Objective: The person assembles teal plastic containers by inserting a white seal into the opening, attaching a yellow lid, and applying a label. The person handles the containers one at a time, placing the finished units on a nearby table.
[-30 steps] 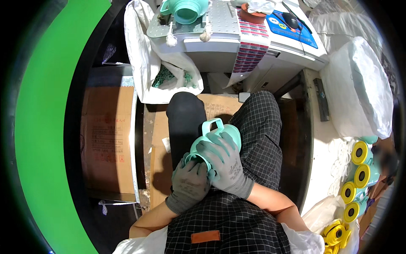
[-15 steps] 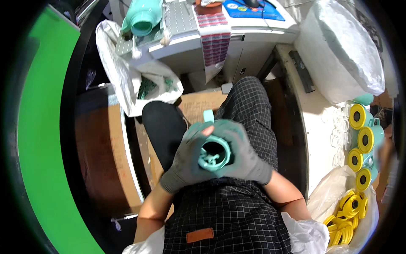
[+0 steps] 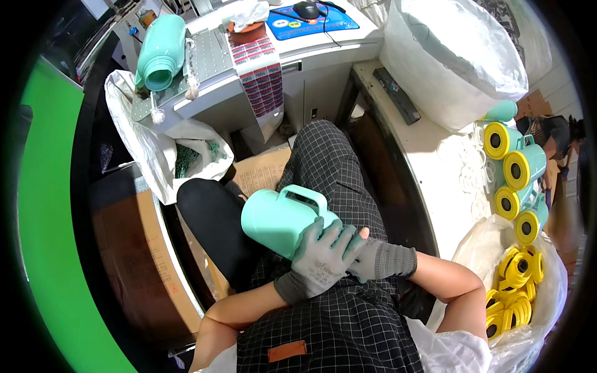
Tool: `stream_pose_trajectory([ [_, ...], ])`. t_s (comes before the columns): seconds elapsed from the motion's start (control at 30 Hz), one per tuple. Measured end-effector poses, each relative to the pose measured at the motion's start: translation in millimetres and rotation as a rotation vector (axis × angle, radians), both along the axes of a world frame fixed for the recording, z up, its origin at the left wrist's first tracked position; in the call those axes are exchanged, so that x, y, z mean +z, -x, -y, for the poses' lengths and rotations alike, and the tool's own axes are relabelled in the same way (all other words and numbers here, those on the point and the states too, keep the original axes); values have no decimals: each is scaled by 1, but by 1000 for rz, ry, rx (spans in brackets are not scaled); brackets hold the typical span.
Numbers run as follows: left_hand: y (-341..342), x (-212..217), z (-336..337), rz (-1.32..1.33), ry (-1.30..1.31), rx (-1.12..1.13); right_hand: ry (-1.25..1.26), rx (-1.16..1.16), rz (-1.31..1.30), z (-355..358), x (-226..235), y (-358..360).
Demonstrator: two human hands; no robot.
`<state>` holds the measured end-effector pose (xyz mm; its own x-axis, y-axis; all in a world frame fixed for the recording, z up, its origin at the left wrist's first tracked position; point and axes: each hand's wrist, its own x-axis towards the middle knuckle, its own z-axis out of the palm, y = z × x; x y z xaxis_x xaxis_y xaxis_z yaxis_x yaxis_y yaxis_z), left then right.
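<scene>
A teal jug lies on its side over my lap, its base toward the left and its handle turned up and away from me. My left hand, in a grey glove, is bent over the jug near its mouth end, fingers curved against the wall. Close against it, my right hand, also gloved, is at the mouth end. Its fingers are mostly hidden. One bare fingertip pokes out where the hands meet. The jug's mouth and anything inside it cannot be seen.
On the right bench stand several teal jugs with yellow lids, beside white cords and a bag of yellow lids. A large white sack is behind. Another teal jug and a label strip are on the far table.
The jug has tipped from mouth-up to lying sideways, its base now left. My left hand has moved over its wall, my right to its mouth end. The view has shifted right.
</scene>
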<state>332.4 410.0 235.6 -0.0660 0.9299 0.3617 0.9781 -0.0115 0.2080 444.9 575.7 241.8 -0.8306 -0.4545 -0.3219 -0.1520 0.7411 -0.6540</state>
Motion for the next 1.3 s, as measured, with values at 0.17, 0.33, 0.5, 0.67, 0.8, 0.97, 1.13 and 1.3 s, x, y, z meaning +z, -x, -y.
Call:
stream_pose_trajectory([
  [0.17, 10, 3, 3, 41, 26, 65, 202, -617, -136, 21, 22, -8],
  [0.33, 16, 2, 2, 32, 51, 65, -39, -468, 40, 21, 30, 5],
  [0.5, 10, -5, 10, 94, 56, 54, 180, -329, 24, 4, -7, 7],
  [0.67, 19, -1, 7, 120, -21, 110, 24, -473, -124, 19, 19, 8],
  [0.8, 22, -1, 10, 177, -13, 109, -191, -536, -310, 31, 22, 5],
  [0.97, 26, -10, 8, 106, -50, 154, -401, -481, -390, 40, 28, 8],
  [1.13, 33, -15, 10, 189, -65, 189, -372, -371, -388, 33, 23, 3],
  [1.3, 102, 0, 40, 440, -203, 474, -33, -805, -824, 10, 73, 6],
])
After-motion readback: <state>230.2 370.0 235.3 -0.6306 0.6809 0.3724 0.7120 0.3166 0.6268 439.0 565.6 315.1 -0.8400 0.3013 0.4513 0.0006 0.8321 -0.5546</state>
